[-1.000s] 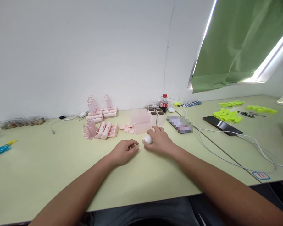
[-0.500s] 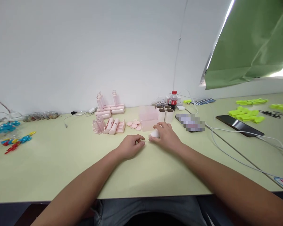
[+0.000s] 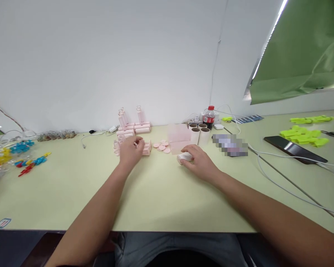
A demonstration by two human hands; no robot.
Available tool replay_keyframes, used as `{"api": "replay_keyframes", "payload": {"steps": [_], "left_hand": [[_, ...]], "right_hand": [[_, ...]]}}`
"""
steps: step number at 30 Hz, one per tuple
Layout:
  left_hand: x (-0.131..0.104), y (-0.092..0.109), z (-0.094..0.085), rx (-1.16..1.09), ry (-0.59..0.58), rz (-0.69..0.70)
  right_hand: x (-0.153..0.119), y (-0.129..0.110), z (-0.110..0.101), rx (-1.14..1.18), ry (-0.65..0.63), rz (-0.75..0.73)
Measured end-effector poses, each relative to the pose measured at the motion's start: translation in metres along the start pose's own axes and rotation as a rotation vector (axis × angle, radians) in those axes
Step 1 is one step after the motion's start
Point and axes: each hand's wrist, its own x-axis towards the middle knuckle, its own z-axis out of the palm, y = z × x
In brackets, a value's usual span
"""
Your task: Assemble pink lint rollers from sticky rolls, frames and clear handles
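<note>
My right hand (image 3: 199,161) is closed around a short white cylinder (image 3: 185,157), which lies on its side near the tabletop. My left hand (image 3: 131,150) reaches over the pink plastic parts, its fingers bent with a gap between thumb and forefinger. It covers most of the pieces under it. Just right of it shows a pink slotted holder (image 3: 147,147). To its left stand small clear pink parts (image 3: 116,147). Several flat pink discs (image 3: 161,147) lie between my hands. Behind my right hand is a translucent pink box (image 3: 179,138).
Several open white tubes (image 3: 195,135) stand right of the box, before a cola bottle (image 3: 209,117). More pink pieces (image 3: 142,128) stand by the wall. A black phone (image 3: 293,149), white cables (image 3: 278,152) and yellow-green parts (image 3: 303,135) lie right; colourful plastic parts (image 3: 33,162) lie left.
My left hand has moved left and away from me, from beside the white cylinder to over the pink parts. My right hand still holds the cylinder. The view has turned slightly left.
</note>
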Motion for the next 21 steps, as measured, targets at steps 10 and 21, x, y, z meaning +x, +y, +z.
{"api": "replay_keyframes", "payload": {"steps": [10, 21], "left_hand": [[0.074, -0.06, -0.081, 0.487, -0.182, -0.137], [0.059, -0.076, -0.073, 0.544, -0.358, -0.158]], "right_hand": [[-0.003, -0.006, 0.005, 0.048, -0.044, -0.027], [-0.005, -0.006, 0.006, 0.094, -0.003, -0.022]]}}
